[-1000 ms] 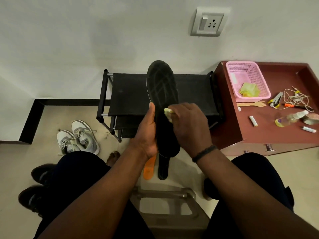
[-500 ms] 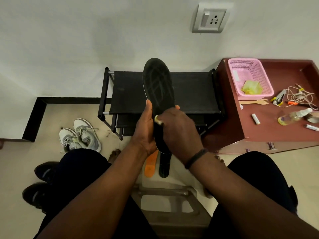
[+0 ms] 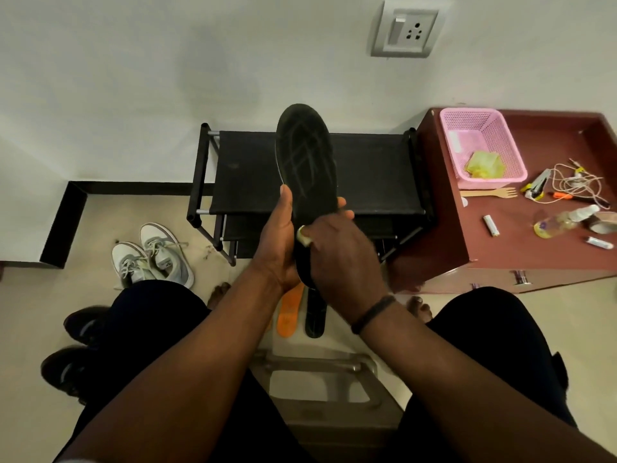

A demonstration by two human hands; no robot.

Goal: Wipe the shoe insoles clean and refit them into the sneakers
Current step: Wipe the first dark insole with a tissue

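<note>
Fingers (image 3: 345, 213) half-hidden behind insole (image 3: 305, 162)

Black insole (image 3: 305, 162) w/ faint pale line pattern is seen against black shoe rack (image 3: 374, 175). Left of rack: white/grey sneakers (image 3: 152, 255). Below rack: orange insole (image 3: 289, 312), black insole. Right of rack: pink mesh basket (image 3: 494, 135) w/ yellow-green cloth (image 3: 484, 164), on maroon tabletop (image 3: 534, 255).

Bare arms, dark shorts, no shoes

Both forearms come up from the bottom of the frame with no sleeves. Only a thin black wristband (image 3: 373, 314) on the right wrist, centre-right. Dark navy shorts (image 3: 494, 345) over both thighs, and bare toes (image 3: 420, 307) peek out mid-frame.
</note>
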